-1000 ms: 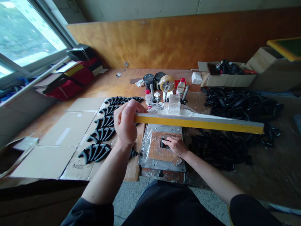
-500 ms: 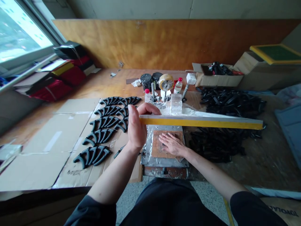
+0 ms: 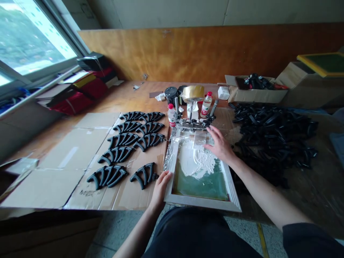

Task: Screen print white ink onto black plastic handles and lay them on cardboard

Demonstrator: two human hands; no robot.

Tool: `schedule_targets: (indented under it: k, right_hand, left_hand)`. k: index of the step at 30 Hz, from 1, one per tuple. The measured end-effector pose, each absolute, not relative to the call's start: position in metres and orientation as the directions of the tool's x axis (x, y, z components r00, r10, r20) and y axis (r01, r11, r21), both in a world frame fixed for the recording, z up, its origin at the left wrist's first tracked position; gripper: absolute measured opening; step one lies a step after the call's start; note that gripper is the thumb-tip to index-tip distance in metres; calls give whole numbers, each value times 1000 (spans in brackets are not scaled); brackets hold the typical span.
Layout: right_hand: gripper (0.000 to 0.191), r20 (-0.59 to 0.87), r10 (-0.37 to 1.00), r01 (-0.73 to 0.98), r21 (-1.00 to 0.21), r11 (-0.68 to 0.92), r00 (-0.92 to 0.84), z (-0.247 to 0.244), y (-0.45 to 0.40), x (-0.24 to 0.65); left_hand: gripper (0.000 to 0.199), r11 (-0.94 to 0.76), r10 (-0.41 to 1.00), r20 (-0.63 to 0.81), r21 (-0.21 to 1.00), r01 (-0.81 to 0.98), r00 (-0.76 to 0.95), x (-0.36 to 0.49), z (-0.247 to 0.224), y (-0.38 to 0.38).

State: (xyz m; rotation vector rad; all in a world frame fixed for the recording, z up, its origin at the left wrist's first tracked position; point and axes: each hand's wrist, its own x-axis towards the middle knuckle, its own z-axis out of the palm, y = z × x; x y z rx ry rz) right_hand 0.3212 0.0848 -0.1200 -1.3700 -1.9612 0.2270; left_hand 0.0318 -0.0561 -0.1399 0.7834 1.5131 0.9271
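Note:
A screen-printing frame [image 3: 202,201] lies flat over the jig, with white ink [image 3: 192,163] spread across the far half of its green mesh. My left hand [image 3: 162,184] is closed on the frame's left edge near the front corner. Toward the far end, a clear squeegee block [image 3: 200,139] stands in the ink. My right hand [image 3: 220,146] is just to its right, thumb and fingers apart; whether the thumb touches the block I cannot tell. Metal hinge clamps [image 3: 192,123] hold the frame's far side. The board under the frame is hidden.
Curved black handle-like parts [image 3: 107,177] lie in rows on cardboard [image 3: 51,186] at left. A heap of black parts [image 3: 274,136] is at right. Behind the clamps stand red-capped bottles [image 3: 206,104], a tape roll [image 3: 193,93] and a black tub [image 3: 171,95]. An open carton [image 3: 255,94] sits back right.
The frame has swung down from its raised, edge-on position to lie flat. My left hand came down with it. My right hand left the board and moved up beside the squeegee block.

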Motion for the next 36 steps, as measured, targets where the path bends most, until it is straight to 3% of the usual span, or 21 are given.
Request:
schedule_targets:
  k: [2, 6, 9, 12, 19, 22, 27, 32, 36]
  right_hand:
    - [61, 387, 876, 783, -432, 449, -289, -113, 94, 292]
    - [20, 183, 915, 847, -346, 403, -360, -115, 96, 273]
    - [10, 196, 880, 844, -254, 472, -433, -123, 79, 276]
    - [9, 198, 821, 794, -215, 569, -535, -125, 59, 277]
    - [8, 245, 823, 750, -339, 568, -513, -120, 58, 255]
    - [4, 277, 769, 705, -308, 639, -576, -130, 59, 242]
    - [22, 296, 639, 597, -228, 769, -710, -149, 34, 250]
    - [21, 227, 482, 449, -181, 875, -847, -138, 21, 273]
    - [16, 236, 556, 510, -232, 829, -797, -132, 36, 264]
  left_hand:
    - [45, 467, 879, -466, 884, -22, -102, 30, -148, -55]
    - [41, 423, 906, -415, 901, 97, -88, 27, -157, -51]
    - [44, 399, 917, -388, 899, 178, -96, 25, -163, -48]
    - [46, 387, 922, -375, 893, 230, -93, 24, -171, -47]
    - [45, 336, 938, -343, 881, 332, -39, 17, -185, -41]
    - [44, 320, 941, -336, 866, 384, -25, 14, -188, -40]
    - [42, 348, 928, -373, 850, 396, -16, 12, -191, -39]
    - [41, 377, 918, -394, 841, 388, -38, 12, -193, -39]
    - [40, 399, 908, -416, 825, 400, -47, 13, -191, -38]
